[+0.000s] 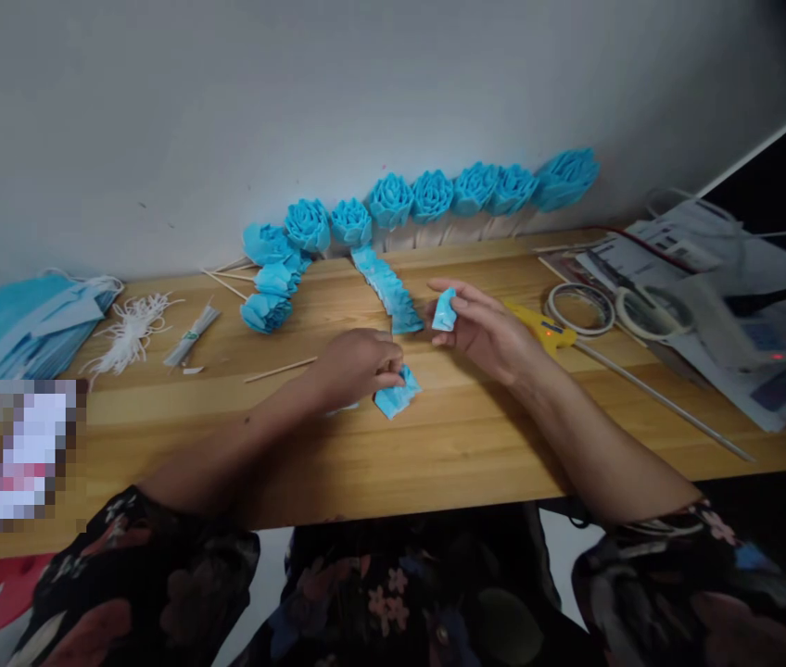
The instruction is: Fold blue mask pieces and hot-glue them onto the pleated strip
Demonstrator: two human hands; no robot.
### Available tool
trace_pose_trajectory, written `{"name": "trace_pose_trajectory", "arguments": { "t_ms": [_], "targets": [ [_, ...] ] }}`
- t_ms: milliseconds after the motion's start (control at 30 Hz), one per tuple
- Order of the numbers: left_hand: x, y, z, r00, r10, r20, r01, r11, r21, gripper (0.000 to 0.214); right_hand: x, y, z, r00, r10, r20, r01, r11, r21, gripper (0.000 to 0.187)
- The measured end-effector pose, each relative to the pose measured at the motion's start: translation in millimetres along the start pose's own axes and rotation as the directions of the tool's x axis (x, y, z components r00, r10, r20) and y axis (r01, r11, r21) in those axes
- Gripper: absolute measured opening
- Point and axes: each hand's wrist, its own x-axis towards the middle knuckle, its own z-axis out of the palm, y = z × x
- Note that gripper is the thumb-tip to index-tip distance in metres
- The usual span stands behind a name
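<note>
head view: left grip pinches blue strip; right grip clamps blue fold beside glue gun

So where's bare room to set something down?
Bare wood: table's near edge between the forearms, and left of the left hand, before the white strings. Crowded: blue flowers by the wall, tape rolls and papers at right.

Flowers line the table's back edge; masks lie at its left edge, papers at the right, tape rolls beside them, a piece mid-table
</note>
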Motion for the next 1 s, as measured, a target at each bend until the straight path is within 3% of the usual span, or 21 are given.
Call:
{"name": "trace_pose_trajectory", "arguments": {
  "t_ms": [133,267,500,633,867,1000],
  "targets": [
    [0,-4,1.5,0.995,0.089,0.052,-0.087,0.995,-0.044,0.019,-5,-1,3,0.984,0.073,0.164,-0.065,0.997,-0.050,0.046],
    [-1,-6,3.0,0.991,0.121,0.057,-0.111,0.982,-0.156,0.023,-8,1,6,0.961,0.157,0.228,-0.124,0.980,-0.155,0.049],
    [-6,4,-9.7,0.990,-0.046,0.136,0.065,0.988,-0.138,0.017,-9,5,3,0.931,0.249,0.267,-0.198,0.959,-0.202,0.049],
    [-8,5,-16.4,0.979,-0.021,0.203,0.060,0.980,-0.189,0.018,-8,6,2,0.908,0.278,0.312,-0.204,0.946,-0.250,0.053],
    [-6,0,-13.4,0.994,-0.108,-0.005,0.102,0.950,-0.295,0.011,-3,9,-1,0.972,0.101,0.211,-0.053,0.973,-0.225,0.054],
    [-4,1,-10.7,0.993,-0.106,-0.048,0.094,0.974,-0.205,0.012,-1,10,-2,0.974,0.123,0.193,-0.082,0.975,-0.205,0.053]
  ]
}}
